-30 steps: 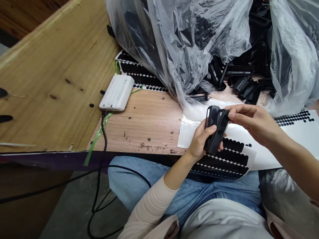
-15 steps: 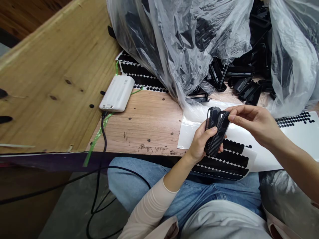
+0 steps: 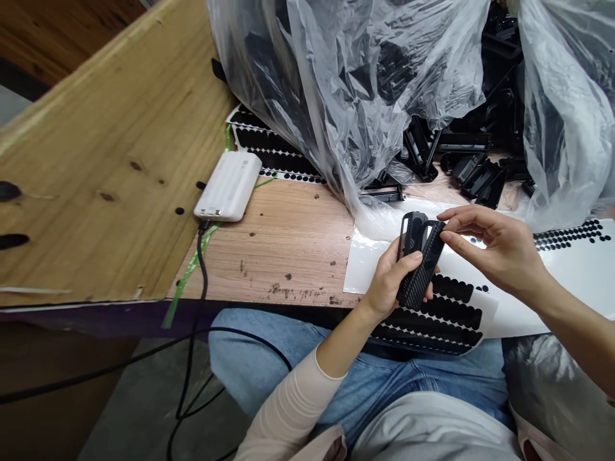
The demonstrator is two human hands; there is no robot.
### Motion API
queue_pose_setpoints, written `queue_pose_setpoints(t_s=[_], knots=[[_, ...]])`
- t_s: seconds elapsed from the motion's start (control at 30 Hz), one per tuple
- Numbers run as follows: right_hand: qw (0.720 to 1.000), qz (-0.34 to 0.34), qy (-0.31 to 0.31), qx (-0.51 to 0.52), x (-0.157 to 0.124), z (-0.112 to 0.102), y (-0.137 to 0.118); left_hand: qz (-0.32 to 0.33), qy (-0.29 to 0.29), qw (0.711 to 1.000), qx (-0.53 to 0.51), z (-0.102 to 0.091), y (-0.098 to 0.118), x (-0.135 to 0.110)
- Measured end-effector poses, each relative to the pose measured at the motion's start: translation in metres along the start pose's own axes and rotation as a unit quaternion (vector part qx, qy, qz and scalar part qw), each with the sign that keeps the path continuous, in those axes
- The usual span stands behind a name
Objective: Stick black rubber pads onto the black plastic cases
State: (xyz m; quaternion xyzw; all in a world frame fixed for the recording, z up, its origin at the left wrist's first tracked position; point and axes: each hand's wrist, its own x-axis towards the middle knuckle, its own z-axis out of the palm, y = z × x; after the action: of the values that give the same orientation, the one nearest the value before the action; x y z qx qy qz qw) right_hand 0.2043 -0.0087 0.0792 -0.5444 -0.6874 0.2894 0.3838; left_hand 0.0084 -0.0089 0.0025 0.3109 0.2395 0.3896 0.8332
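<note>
My left hand is closed around two black plastic pieces with a carbon-fibre-like pattern, held side by side and tilted. Its thumb lies across their front. My right hand has thumb and forefinger bent together at the upper right corner of the nearer piece. Whatever is between those fingertips, if anything, is too small to make out. Below the pieces, a sheet of round black stickers hangs over the table edge above the lap.
A clear plastic bag spills black plastic parts at the back. A white power bank with a black cable sits by the wooden board on the left. More sticker sheets lie partly under the bag.
The right fingertips have shifted very slightly at the corner of the black piece. The left hand keeps its hold. The whole view has moved a little.
</note>
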Motion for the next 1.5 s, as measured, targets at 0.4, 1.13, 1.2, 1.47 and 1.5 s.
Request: queue_pose_setpoints(t_s=[0.4,1.13,1.2,1.47,1.5], knots=[[0.973,0.036,0.064,-0.218,0.053,-0.02,0.054,0.009,0.012,1.0,0.019,-0.001,0.0,0.001],[0.968,0.182,0.143,0.098,0.048,-0.085,0.049,0.014,0.048,0.996,-0.072,-0.005,0.001,0.006],[0.974,0.138,0.026,0.177,0.032,-0.087,0.022,0.015,0.055,0.996,-0.072,-0.004,0.0,0.007],[0.943,-0.017,-0.312,0.116,0.041,-0.044,-0.017,0.025,0.023,0.999,-0.037,-0.003,0.0,0.002],[0.952,-0.031,-0.287,0.1,0.045,-0.036,-0.014,0.031,0.014,0.999,-0.032,-0.004,0.001,0.002]])
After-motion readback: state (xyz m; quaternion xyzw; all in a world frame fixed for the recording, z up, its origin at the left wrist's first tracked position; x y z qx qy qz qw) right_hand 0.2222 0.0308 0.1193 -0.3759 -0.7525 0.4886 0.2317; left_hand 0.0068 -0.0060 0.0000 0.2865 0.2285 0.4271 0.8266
